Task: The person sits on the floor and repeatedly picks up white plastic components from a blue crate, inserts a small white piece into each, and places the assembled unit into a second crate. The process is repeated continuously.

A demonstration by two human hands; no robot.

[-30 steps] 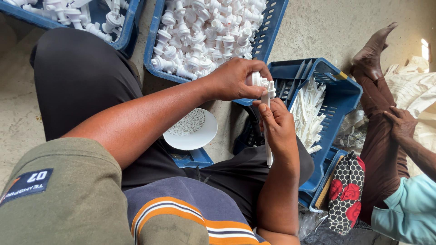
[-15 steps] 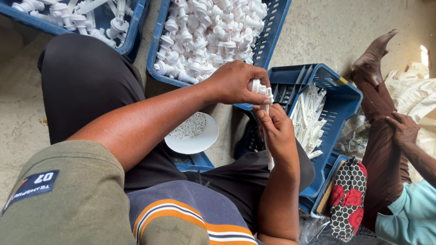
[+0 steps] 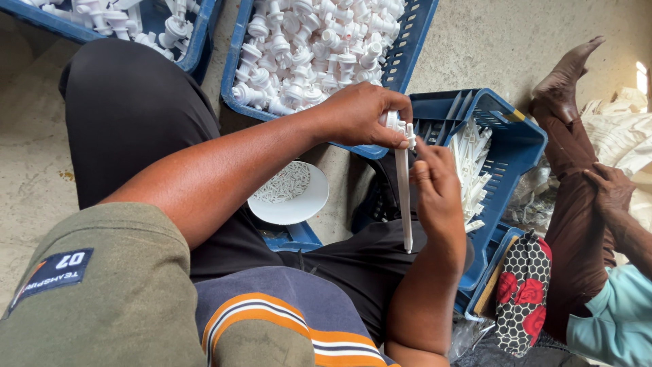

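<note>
Left fingers (image 3: 380, 132) pinch pump head (image 3: 397, 124); right fingers (image 3: 428, 166) grip tube (image 3: 405, 197). Blue crate (image 3: 414, 41) holds pump heads; bowl (image 3: 291, 196) small white pieces.

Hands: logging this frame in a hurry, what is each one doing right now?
Left hand: closed on a white pump head.
Right hand: fingers pinched at the long white tube hanging from the pump head.

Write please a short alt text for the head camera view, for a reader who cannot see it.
Seated on the floor, a person's left hand holds a white pump head while the right hand steadies its long white tube. Blue crates of pump heads and of tubes, and a white bowl, lie around; another person sits at right.
</note>
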